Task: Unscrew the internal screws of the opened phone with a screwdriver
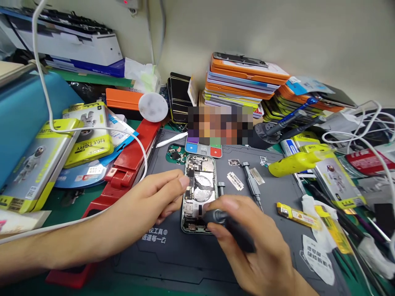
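Note:
An opened smartphone (pixel 202 187) lies on a dark grey work mat (pixel 173 263), its circuit board and round silver coil area exposed. My left hand (pixel 163 193) has its fingers curled at the phone's left edge, the thumb tip over the rim. Between thumb and fingers, my right hand (pixel 256 242) grips a dark screwdriver (pixel 216 216) above the phone's lower right part. Its tip is hidden from me. Beside the phone's right edge another grey-capped tool (pixel 221 187) shows in part. A grey screwdriver (pixel 253 183) and a razor blade (pixel 235 181) lie farther right.
A red clamp-like tool (pixel 126 160) and yellow battery boxes (pixel 89 135) are on the left, with a white cable crossing over them. Behind stand stacked orange cases (pixel 243 70) and a tool holder (pixel 262 133). A yellow bottle (pixel 293 162) and yellow cutter (pixel 296 214) lie right.

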`<action>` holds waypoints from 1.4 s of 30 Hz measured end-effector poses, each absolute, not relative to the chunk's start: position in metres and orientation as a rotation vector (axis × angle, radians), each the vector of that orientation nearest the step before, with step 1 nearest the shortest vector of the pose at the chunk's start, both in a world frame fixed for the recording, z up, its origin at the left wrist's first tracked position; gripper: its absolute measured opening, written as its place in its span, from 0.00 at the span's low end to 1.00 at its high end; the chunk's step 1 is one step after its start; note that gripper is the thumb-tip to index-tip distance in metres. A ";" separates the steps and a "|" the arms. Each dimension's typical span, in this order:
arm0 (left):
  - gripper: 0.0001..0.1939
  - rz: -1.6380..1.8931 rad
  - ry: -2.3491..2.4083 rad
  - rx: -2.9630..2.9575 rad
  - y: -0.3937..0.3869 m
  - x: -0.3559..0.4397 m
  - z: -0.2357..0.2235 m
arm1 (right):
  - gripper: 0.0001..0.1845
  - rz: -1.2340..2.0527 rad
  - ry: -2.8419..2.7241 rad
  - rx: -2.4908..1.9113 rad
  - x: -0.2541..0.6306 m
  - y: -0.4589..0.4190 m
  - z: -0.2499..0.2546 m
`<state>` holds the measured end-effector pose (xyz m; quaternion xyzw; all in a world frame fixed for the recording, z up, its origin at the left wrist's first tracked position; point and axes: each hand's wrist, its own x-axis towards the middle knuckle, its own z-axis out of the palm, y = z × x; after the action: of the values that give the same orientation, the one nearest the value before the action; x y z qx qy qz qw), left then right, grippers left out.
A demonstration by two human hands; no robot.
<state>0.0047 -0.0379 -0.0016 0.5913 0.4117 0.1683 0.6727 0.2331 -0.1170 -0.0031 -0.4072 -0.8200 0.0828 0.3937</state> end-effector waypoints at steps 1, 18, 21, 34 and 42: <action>0.32 0.378 0.929 1.324 -0.038 0.005 -0.002 | 0.30 0.215 -1.990 -1.087 0.235 -0.118 -0.001; 0.33 0.354 0.976 1.443 -0.039 0.002 -0.013 | 0.18 -0.371 -2.179 -1.725 0.263 -0.108 -0.015; 0.33 0.331 0.973 1.425 -0.038 0.002 -0.013 | 0.24 -0.419 -2.148 -1.706 0.260 -0.110 -0.015; 0.31 0.330 0.969 1.474 -0.042 0.001 -0.013 | 0.34 -0.247 -2.255 -1.681 0.261 -0.121 -0.004; 0.29 0.323 0.908 1.512 -0.041 0.004 -0.006 | 0.31 0.765 -1.844 -1.932 0.258 -0.119 0.007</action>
<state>0.0044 -0.0410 -0.0055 0.6588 0.3954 0.1408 0.6243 0.2576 -0.1192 0.0071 -0.6840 -0.6529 0.2707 0.1806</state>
